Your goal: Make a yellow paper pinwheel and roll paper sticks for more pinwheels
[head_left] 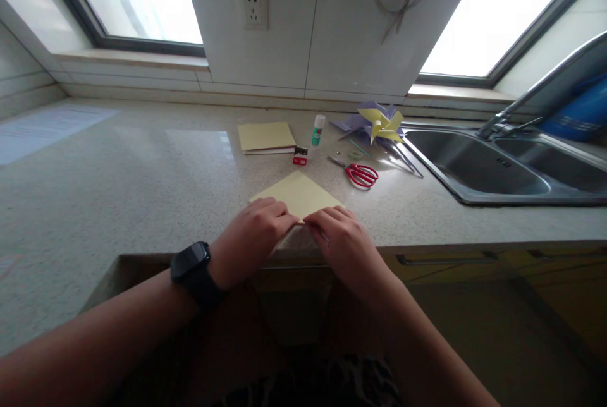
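A pale yellow sheet of paper (298,192) lies near the counter's front edge, one corner pointing away from me and its near side a straight edge, apparently a fold. My left hand (253,230), with a black watch (190,263) on the wrist, grips that near edge between thumb and fingers. Beside it, almost touching, my right hand (341,236) pinches the same edge. The fingers cover both ends of the near edge.
Behind the paper are a stack of yellow paper (266,136), a small red box (300,156), a glue stick (318,130) and red-handled scissors (360,174). Paper pinwheels (380,122) lie beside the steel sink (474,160). Printed sheets (52,129) rest at far left.
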Motion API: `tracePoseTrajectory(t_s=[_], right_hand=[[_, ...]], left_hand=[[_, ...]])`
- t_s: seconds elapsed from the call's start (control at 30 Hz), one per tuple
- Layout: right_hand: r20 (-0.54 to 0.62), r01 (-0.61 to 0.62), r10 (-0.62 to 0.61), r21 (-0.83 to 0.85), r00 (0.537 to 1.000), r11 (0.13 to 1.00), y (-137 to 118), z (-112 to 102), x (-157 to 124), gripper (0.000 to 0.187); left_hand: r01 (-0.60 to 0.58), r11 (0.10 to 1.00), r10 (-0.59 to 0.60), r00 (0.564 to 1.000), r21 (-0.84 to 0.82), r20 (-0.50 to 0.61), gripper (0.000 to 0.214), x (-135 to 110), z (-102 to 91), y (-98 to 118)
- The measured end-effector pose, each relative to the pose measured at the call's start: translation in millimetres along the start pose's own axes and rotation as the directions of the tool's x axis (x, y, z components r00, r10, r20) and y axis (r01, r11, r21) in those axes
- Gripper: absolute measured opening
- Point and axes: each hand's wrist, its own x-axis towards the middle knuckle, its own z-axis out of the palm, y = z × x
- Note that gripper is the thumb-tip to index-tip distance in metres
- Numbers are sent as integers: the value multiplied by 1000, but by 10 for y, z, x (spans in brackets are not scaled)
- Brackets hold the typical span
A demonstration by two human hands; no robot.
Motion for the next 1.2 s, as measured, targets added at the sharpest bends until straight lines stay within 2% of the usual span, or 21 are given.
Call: tracePoseTrajectory(t_s=[0.2,0.37,0.57,0.67,0.87,1.0,1.2], right_hand=[[-13,26,-25,26,1000,999,46,20,80,8],[-1,112,-112,32,994,993,27,-35,-45,10],[16,195,-194,-39,981,980,-17,-83,-217,14],[-25,175,-178,-90,984,980,-82,-43,-280,18],[-122,115,-129,-119,984,986,-165,82,-392,29],[-127,106,-120,-114,985,988,-158,110,-422,32],[-101,80,-89,-96,991,992,-128,88,-383,36]], left_hand=[[5,1000,-6,1000,-9,-19,11,-21,34,-19],[13,1000,-14,1000,9,28,11,-96,22,72],[43,997,-39,997,-58,73,17,-131,6,165],[66,996,-62,994,-53,88,21,-119,-3,176],[19,996,-23,999,86,44,11,-157,34,231],[-9,988,5,1000,156,22,10,-167,66,253],[24,994,-26,1000,102,17,11,-127,72,215]])
